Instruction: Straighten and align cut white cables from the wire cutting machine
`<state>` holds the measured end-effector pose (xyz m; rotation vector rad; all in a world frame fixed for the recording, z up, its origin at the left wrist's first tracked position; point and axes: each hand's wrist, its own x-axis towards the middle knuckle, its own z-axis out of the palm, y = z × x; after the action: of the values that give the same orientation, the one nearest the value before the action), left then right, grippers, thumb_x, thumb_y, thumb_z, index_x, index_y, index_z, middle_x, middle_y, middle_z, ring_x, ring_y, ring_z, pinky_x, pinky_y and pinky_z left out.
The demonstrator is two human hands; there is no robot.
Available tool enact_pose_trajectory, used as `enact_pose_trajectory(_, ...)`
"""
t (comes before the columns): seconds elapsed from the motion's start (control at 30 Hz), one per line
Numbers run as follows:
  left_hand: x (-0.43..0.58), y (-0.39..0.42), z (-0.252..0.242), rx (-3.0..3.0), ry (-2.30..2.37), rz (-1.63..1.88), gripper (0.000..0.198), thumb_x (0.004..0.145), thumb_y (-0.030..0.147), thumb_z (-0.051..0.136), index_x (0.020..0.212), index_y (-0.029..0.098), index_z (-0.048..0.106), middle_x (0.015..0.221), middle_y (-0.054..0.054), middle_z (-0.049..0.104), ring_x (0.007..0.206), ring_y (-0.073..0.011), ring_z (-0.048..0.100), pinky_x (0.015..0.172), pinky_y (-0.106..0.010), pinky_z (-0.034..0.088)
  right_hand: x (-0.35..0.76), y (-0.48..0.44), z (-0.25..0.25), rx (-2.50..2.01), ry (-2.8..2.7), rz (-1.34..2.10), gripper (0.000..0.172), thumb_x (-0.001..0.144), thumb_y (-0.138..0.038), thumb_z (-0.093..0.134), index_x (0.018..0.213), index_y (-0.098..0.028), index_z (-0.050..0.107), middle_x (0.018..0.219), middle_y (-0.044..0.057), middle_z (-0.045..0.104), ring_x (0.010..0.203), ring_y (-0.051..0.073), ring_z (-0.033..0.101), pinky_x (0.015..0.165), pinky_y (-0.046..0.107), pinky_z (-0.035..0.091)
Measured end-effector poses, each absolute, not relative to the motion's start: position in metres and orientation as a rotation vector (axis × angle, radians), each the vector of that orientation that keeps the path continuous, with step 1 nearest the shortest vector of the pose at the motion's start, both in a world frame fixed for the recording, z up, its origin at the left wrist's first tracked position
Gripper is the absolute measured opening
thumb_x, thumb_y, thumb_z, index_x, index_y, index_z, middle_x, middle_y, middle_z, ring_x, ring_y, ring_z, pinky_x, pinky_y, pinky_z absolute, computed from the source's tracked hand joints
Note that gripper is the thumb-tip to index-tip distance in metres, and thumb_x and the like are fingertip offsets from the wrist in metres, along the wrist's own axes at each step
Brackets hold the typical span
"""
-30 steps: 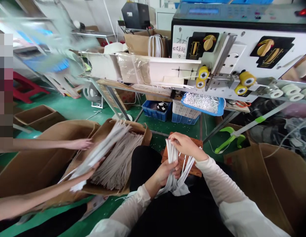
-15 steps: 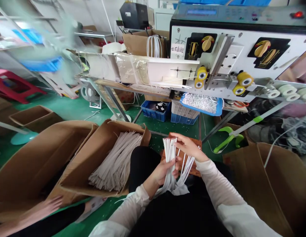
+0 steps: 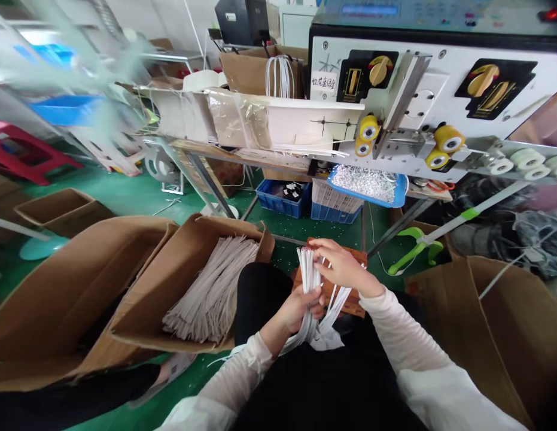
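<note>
My left hand [image 3: 297, 309] grips a bundle of white cables [image 3: 309, 287] low down, and the strands fan out below it. My right hand [image 3: 341, 266] rests on the top of the bundle, its fingers pinching the upper ends. Both hands are above a brown patterned board [image 3: 345, 306] lying on my dark-clothed lap. To the left stands a cardboard box [image 3: 179, 263] holding a pile of long pale cables [image 3: 210, 293]. No other person's hands are in view.
A wire-processing machine [image 3: 422, 90] with yellow rollers stands ahead on a bench. Below it are a blue tray of small white pieces [image 3: 363, 184] and blue crates. Large cardboard boxes flank me on both sides, above a green floor.
A co-worker's arms, which laid a bunch of cables into the left box, have left the view at lower left. The pile now lies still. My hands have barely moved.
</note>
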<state>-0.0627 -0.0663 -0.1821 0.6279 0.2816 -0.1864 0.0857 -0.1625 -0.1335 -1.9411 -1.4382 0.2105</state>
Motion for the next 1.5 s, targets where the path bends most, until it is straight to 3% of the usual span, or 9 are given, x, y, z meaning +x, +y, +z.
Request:
enact_pose_trajectory(0.17, -0.063, -0.067, -0.181, 0.602, 0.275, -0.186, 0.042, 0.073, 0.034, 0.080, 0.103, 0.012, 0.061, 0.064, 0.004, 0.047, 0.047, -0.0037, 0.031, 0.047, -0.019, 0.031, 0.088, -0.156, -0.135, -1.894, -1.297, 0.242, 0.011, 0.091, -0.016, 0.049, 0.090, -0.021, 0.059, 0.121, 0.008, 0.059, 0.105, 0.019, 0.059, 0.091, 0.038, 0.049)
enact_pose_trajectory(0.27, -0.065, -0.066, -0.184, 0.597, 0.267, -0.209, 0.048, 0.072, 0.034, 0.081, 0.111, 0.011, 0.062, 0.063, 0.005, 0.044, 0.047, -0.0031, 0.029, 0.046, -0.018, 0.027, 0.091, -0.152, -0.142, -1.815, -1.198, 0.217, 0.014, 0.089, -0.015, 0.049, 0.094, -0.021, 0.060, 0.122, 0.008, 0.058, 0.106, 0.019, 0.059, 0.087, 0.035, 0.050)
enact_pose_trajectory(0.37, -0.066, -0.063, -0.188, 0.602, 0.269, -0.195, 0.045, 0.074, 0.035, 0.080, 0.109, 0.010, 0.064, 0.063, 0.005, 0.042, 0.046, -0.0020, 0.026, 0.044, -0.018, 0.023, 0.101, -0.149, -0.144, -1.721, -0.994, 0.271, 0.023, 0.089, -0.024, 0.055, 0.112, -0.023, 0.057, 0.128, 0.009, 0.055, 0.113, 0.020, 0.057, 0.086, 0.035, 0.052)
enact_pose_trajectory(0.47, -0.066, -0.057, -0.190, 0.581, 0.279, -0.152, 0.036, 0.077, 0.035, 0.078, 0.101, 0.011, 0.065, 0.064, 0.005, 0.042, 0.045, -0.0012, 0.024, 0.043, -0.017, 0.021, 0.119, -0.144, -0.133, -1.549, -0.746, 0.392, 0.032, 0.089, -0.036, 0.059, 0.119, -0.025, 0.055, 0.126, 0.008, 0.057, 0.106, 0.019, 0.061, 0.081, 0.034, 0.054)
enact_pose_trajectory(0.67, -0.069, -0.047, -0.187, 0.519, 0.262, -0.053, 0.030, 0.078, 0.035, 0.077, 0.092, 0.012, 0.063, 0.083, -0.002, 0.055, 0.050, -0.0013, 0.034, 0.045, -0.016, 0.025, 0.159, -0.099, -0.087, -1.091, -0.434, 0.469, 0.034, 0.076, -0.037, 0.073, 0.107, -0.026, 0.062, 0.120, 0.004, 0.062, 0.090, 0.016, 0.065, 0.072, 0.029, 0.056)
enact_pose_trajectory(0.9, -0.080, -0.044, -0.190, 0.490, 0.290, -0.007, 0.031, 0.078, 0.037, 0.076, 0.094, 0.014, 0.062, 0.062, 0.005, 0.044, 0.045, -0.0029, 0.032, 0.045, -0.018, 0.028, 0.201, -0.035, -0.055, -0.939, -0.093, 0.373, 0.021, 0.077, -0.029, 0.066, 0.095, -0.025, 0.056, 0.110, -0.001, 0.062, 0.086, 0.013, 0.062, 0.063, 0.023, 0.051)
enact_pose_trajectory(1.13, -0.083, -0.041, -0.181, 0.504, 0.311, 0.037, 0.034, 0.075, 0.038, 0.079, 0.093, 0.014, 0.062, 0.060, 0.006, 0.043, 0.045, -0.0025, 0.030, 0.046, -0.019, 0.030, 0.218, -0.012, -0.036, -1.059, -0.057, 0.216, 0.027, 0.084, -0.032, 0.051, 0.110, -0.026, 0.050, 0.124, 0.002, 0.057, 0.106, 0.013, 0.056, 0.070, 0.021, 0.045)
enact_pose_trajectory(1.3, -0.081, -0.040, -0.176, 0.515, 0.304, 0.050, 0.036, 0.074, 0.038, 0.080, 0.094, 0.014, 0.062, 0.060, 0.005, 0.044, 0.046, -0.0036, 0.033, 0.047, -0.019, 0.032, 0.226, -0.006, -0.030, -1.146, -0.165, 0.144, 0.041, 0.088, -0.048, 0.043, 0.124, -0.029, 0.046, 0.132, 0.003, 0.053, 0.118, 0.016, 0.051, 0.080, 0.027, 0.047)
enact_pose_trajectory(1.5, -0.079, -0.033, -0.170, 0.553, 0.265, 0.069, 0.034, 0.077, 0.039, 0.077, 0.094, 0.013, 0.061, 0.061, 0.005, 0.046, 0.045, -0.0041, 0.035, 0.045, -0.019, 0.031, 0.181, -0.036, -0.040, -1.276, -0.534, -0.187, 0.042, 0.095, -0.051, 0.035, 0.116, -0.021, 0.056, 0.131, 0.008, 0.055, 0.122, 0.020, 0.050, 0.096, 0.034, 0.045)
